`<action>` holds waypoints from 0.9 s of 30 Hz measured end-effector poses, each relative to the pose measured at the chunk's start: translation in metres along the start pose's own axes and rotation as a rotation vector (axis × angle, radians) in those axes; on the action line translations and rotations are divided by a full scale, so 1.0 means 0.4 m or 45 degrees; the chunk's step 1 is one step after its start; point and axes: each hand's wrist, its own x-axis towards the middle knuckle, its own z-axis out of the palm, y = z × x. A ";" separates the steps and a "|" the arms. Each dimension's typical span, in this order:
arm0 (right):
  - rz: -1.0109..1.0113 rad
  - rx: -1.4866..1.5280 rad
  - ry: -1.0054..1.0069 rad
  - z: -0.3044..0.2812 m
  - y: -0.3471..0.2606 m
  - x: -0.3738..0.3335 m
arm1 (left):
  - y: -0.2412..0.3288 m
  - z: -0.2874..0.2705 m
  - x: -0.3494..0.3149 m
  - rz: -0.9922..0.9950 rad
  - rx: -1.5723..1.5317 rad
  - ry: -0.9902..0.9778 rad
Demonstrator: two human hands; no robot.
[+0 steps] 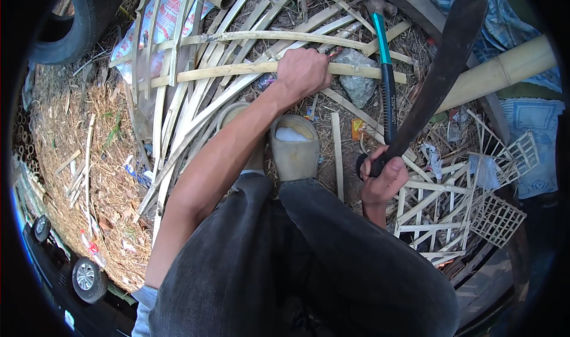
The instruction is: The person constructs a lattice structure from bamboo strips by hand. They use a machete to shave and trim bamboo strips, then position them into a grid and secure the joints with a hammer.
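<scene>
My left hand (pixel 304 73) is closed round a pale bamboo strip (pixel 228 69) that runs crosswise in front of my feet. In my right hand (pixel 385 177) is the handle of a machete (pixel 442 70), its broad dark blade slanting up toward the far right. Just left of the blade lies a hammer (pixel 383 46) with a teal and black handle, its head pointing away from me. Many more split bamboo strips (pixel 205 108) lie in a loose pile under and left of my left hand. A grey stone (pixel 356 82) sits beside the held strip.
A thick bamboo pole (pixel 499 70) crosses at the right. Woven bamboo latticework (pixel 433 212) and a plastic basket (pixel 499 218) lie near my right knee. My shoes (pixel 294 150) stand close to the pile. A tyre (pixel 77 28) is at the far left; a parked vehicle (pixel 59 277) is at the lower left.
</scene>
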 end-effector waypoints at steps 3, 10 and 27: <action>0.323 -0.355 -0.080 0.004 0.087 -0.001 | 0.014 0.001 0.009 0.038 -0.023 0.014; 0.551 -0.270 -0.077 0.017 0.045 0.012 | -0.008 0.001 0.001 0.034 0.003 0.012; 0.602 -0.520 -0.092 0.041 0.147 0.030 | -0.018 0.010 -0.005 0.036 -0.096 0.003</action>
